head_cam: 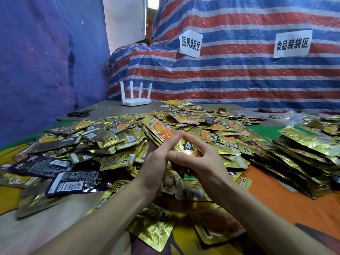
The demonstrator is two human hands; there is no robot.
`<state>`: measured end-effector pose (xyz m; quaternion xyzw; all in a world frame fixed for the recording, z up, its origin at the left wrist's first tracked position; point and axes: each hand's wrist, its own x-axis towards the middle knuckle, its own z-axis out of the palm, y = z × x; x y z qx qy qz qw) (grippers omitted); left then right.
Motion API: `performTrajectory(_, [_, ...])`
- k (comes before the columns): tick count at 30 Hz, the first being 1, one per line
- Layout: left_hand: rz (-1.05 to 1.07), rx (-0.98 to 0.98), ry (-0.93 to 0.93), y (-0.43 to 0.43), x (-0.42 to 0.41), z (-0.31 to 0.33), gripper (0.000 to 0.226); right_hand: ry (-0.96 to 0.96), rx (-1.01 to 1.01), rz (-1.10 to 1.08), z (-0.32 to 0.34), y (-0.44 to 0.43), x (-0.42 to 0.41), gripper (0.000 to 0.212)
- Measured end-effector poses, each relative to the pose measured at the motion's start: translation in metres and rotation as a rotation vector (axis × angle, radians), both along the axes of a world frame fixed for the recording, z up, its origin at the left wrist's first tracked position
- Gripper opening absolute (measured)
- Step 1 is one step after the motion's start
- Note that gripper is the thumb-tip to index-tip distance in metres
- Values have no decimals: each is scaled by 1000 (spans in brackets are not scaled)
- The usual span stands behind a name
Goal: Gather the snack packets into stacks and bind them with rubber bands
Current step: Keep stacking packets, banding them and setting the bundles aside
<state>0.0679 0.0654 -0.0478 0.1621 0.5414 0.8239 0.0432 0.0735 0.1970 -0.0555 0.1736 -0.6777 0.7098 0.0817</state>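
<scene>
Gripping a stack of snack packets [159,132] with both hands: left hand [155,163] cupped under and along its left side, fingers [173,141] laid nearly straight across the orange top face; right hand [199,162] curled round the near end, thumb pressed up against the left hand. Clamped on the stack from both sides, fingertips almost meeting on top. Long axis running from near right to far left, far end raised and pointing away and leftward, printed face up and tilted toward the camera. Near half hidden inside the grip, far half jutting out beyond the fingertips. Held just above a heap of loose packets [211,126] in gold foil, strewn every which way over the table [276,190]. Off to the left, a few dark packets [73,181] lying flat among the gold. Off to the right, a row of overlapped packets [303,155], well apart from the hands. Farther back on the left, black scissors [79,113] and a white router [136,97] with four antennas upright. Behind it all, a striped tarp [239,76] bearing two paper signs [191,44], with a blue cloth [46,61] hanging at the left.
</scene>
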Motion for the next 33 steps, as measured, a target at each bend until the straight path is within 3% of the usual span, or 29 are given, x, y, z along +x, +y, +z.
performTrajectory(2, [31, -84, -41, 0, -2, -2, 40, 8, 36, 43, 0, 3, -1, 49])
performTrajectory(4, [1, -73, -100, -1, -2, -3, 40, 34, 109, 31, 0, 9, -3, 34])
performTrajectory(6, [12, -23, -140, -1, -5, -5, 36, 76, 254, 4, 4, 13, -2, 42])
performTrajectory(8, [58, -16, -130, -1, -8, -7, 38, 124, 450, -12, 4, 16, -3, 69])
performTrajectory(10, [71, -11, -81, 0, -8, -9, 28, 122, 501, 28, 0, 17, -5, 84])
performTrajectory(16, [121, -230, 163, 13, 0, -15, 42, 115, 455, 78, -8, 16, -8, 68])
performTrajectory(21, [93, -218, 121, 14, -1, -4, 15, 56, 357, 123, -3, 13, -5, 69])
performTrajectory(25, [61, -256, 183, 17, 1, 0, 36, 6, 370, 26, 9, 28, 7, 64])
performTrajectory(28, [20, -367, 213, 25, 5, 1, 65, -87, 398, -84, 20, 51, 21, 65])
performTrajectory(30, [45, -502, 200, 30, 7, 0, 71, -162, 532, -229, 28, 73, 30, 69])
performTrajectory(33, [-4, -629, 182, 36, 10, 0, 57, -320, 975, -496, 39, 109, 41, 75])
